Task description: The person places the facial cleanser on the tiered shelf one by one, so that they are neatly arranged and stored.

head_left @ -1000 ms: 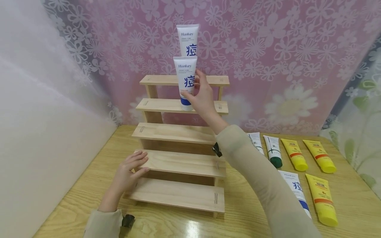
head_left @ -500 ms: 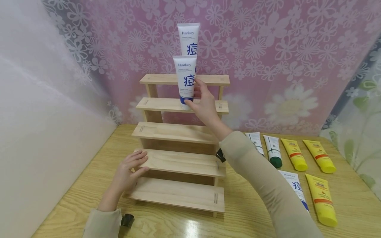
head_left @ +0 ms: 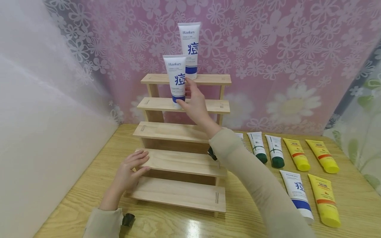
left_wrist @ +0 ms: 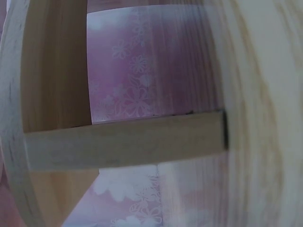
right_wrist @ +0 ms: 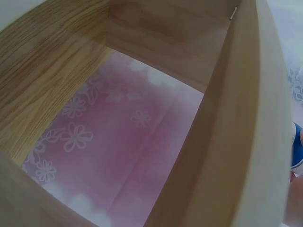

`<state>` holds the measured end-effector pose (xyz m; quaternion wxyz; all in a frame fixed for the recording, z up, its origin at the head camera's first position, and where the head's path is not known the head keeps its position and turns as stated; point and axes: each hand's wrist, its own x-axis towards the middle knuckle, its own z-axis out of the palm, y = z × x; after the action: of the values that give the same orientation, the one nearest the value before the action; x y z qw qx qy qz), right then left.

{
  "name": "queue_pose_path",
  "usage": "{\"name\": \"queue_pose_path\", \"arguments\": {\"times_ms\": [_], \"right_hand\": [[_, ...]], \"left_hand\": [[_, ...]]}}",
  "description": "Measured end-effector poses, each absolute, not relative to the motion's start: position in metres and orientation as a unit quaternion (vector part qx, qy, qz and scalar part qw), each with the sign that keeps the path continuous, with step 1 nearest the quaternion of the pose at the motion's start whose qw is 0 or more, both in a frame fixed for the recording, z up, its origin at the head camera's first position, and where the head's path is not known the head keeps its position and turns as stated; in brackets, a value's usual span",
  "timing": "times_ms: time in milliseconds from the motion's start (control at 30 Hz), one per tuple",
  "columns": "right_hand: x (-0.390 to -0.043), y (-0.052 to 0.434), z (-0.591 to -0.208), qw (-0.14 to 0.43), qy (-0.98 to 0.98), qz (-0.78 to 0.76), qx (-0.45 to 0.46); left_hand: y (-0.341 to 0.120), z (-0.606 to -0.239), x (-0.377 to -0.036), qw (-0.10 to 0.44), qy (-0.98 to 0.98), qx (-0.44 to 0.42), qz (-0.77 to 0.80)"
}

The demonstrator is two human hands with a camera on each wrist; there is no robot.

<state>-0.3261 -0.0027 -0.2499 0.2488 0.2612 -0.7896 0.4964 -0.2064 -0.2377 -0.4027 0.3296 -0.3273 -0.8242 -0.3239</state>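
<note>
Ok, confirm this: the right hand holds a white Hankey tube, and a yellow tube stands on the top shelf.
Wrong colour: the tube on the top shelf is white, not yellow, as the head view shows. The right hand does hold a white Hankey tube.

Held tube [head_left: 176, 77] and right hand [head_left: 194, 102] blocking middle of second shelf [head_left: 153, 103]; room showing at both ends. Standing tube [head_left: 191, 43] obstructing top shelf [head_left: 156, 78] right of centre. Right sleeve [head_left: 253, 175] crossing third shelf's [head_left: 166, 130] right end. Left hand [head_left: 128, 173] occupying fourth shelf's [head_left: 181, 162] left end, space opening rightward. Slim gaps separating lying tubes [head_left: 297, 157].
</note>
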Motion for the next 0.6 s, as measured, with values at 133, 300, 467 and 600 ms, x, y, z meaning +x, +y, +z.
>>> {"name": "queue_pose_path", "arguments": {"times_ms": [133,300,467,600], "right_hand": [[-0.328,-0.011,-0.249,0.249,-0.797,0.489,0.253],[-0.335,-0.02,-0.253,0.247,-0.797,0.492,0.248],[-0.351,-0.027,-0.262,0.238,-0.803,0.492,0.238],[-0.391,-0.035,-0.281,0.224,-0.804,0.494,0.244]], "left_hand": [[-0.238,-0.402,-0.206,0.333,-0.822,-0.33,-0.324],[-0.237,-0.402,-0.205,0.336,-0.819,-0.333,-0.324],[-0.236,-0.402,-0.205,0.344,-0.811,-0.341,-0.327],[-0.236,-0.401,-0.205,0.344,-0.813,-0.337,-0.326]]}}
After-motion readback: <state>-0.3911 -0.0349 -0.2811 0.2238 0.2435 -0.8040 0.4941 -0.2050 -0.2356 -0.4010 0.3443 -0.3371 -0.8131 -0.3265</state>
